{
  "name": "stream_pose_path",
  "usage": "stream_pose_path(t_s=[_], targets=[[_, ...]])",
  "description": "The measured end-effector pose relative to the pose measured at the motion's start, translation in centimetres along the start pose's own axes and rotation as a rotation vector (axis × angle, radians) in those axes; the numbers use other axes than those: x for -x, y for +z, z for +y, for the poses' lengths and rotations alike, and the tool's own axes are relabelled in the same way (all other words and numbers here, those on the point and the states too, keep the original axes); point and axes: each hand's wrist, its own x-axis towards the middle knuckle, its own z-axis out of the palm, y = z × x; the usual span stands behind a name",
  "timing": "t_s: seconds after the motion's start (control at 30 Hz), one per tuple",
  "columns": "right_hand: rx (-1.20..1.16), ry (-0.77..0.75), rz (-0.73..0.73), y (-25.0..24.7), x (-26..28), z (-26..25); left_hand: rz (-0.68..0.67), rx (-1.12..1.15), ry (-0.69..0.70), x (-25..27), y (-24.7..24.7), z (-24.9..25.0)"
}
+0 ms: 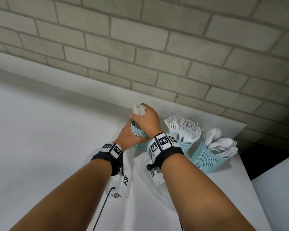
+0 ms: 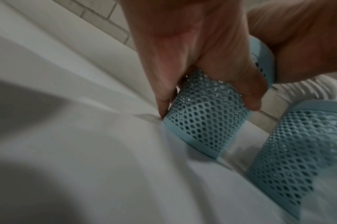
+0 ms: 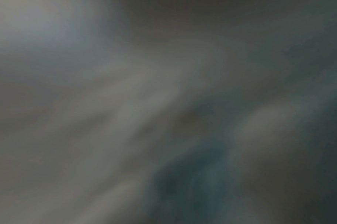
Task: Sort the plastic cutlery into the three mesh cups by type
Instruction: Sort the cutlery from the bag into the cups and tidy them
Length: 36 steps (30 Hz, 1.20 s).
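Three light blue mesh cups stand in a row near the wall on the white table. My left hand [image 1: 130,136] grips the leftmost cup [image 1: 138,130], also seen in the left wrist view as the left cup [image 2: 206,119] tilted under my fingers [image 2: 252,98]. My right hand [image 1: 146,120] is wrapped round a bundle of white plastic cutlery [image 1: 138,110] whose lower ends sit inside that cup; its type is hidden. The middle cup [image 1: 185,145] holds forks [image 1: 182,125]. The right cup [image 1: 207,157] holds spoons [image 1: 222,145]. The right wrist view is dark and blurred.
A grey brick wall [image 1: 140,47] rises just behind the cups. The white table [image 1: 40,147] stretches out to the left and front. Its right edge [image 1: 245,174] drops off beside the spoon cup. A black cable [image 1: 102,209] trails from my left wrist.
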Motion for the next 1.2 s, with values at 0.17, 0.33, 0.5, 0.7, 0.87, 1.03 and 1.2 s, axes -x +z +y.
stream_pose_path(t_s=[0.17,0.33,0.5,0.7,0.87,1.03,1.2], targets=[[-0.338,0.035,0.203,-0.3,0.3,0.1,0.018,-0.048,0.020,-0.2,0.0,-0.3],[-0.309,0.043,0.284,0.1,0.1,0.6,0.016,-0.055,0.029,-0.4,0.0,-0.6],[-0.108,0.129,0.106,0.2,-0.6,0.1,-0.005,-0.030,0.028,-0.3,0.1,-0.3],[0.230,0.053,-0.078,0.4,-0.9,-0.1,0.002,-0.034,0.017,-0.2,0.0,-0.5],[-0.177,0.089,0.096,-0.1,-0.3,0.0,0.032,-0.078,-0.007,-0.3,0.0,-0.6],[-0.318,0.091,0.189,-0.2,-0.3,0.1,0.038,-0.104,0.016,-0.2,0.0,-0.2],[-0.341,0.058,0.252,-0.3,-0.4,0.6,0.045,-0.085,0.011,0.3,0.1,0.3]])
